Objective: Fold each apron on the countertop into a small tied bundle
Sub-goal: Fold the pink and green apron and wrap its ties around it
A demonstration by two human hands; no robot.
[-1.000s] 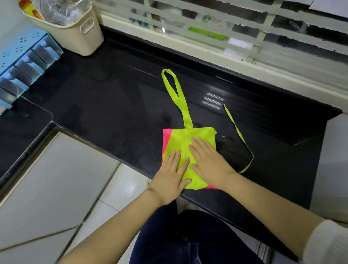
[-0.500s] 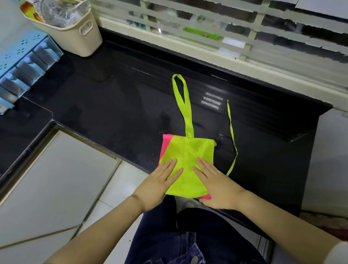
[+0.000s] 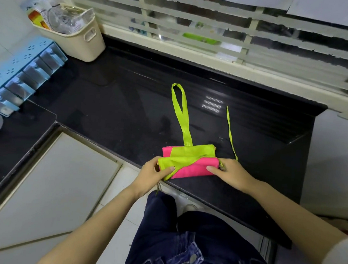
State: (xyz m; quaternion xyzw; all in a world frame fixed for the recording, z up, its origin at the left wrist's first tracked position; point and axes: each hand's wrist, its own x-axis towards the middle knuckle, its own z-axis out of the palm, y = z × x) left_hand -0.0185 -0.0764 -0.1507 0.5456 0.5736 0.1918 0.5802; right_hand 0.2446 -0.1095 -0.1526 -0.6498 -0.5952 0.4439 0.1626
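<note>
Both palms have left the flat apron (image 3: 195, 168), which now sits half rolled at the front edge of the worktop (image 3: 119, 107). The left grip (image 3: 150, 174) and right grip (image 3: 231, 173) each pinch one end. Uneven rolling could let it spring open or slip off.

The black countertop (image 3: 119, 107) before me carries the folded apron (image 3: 193, 167) at its near edge and a cream basket (image 3: 80, 42) at its far-left corner.

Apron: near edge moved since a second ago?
Yes. The apron has folded back from the countertop front edge, away from the person; left hand and right hand grip its ends.
</note>
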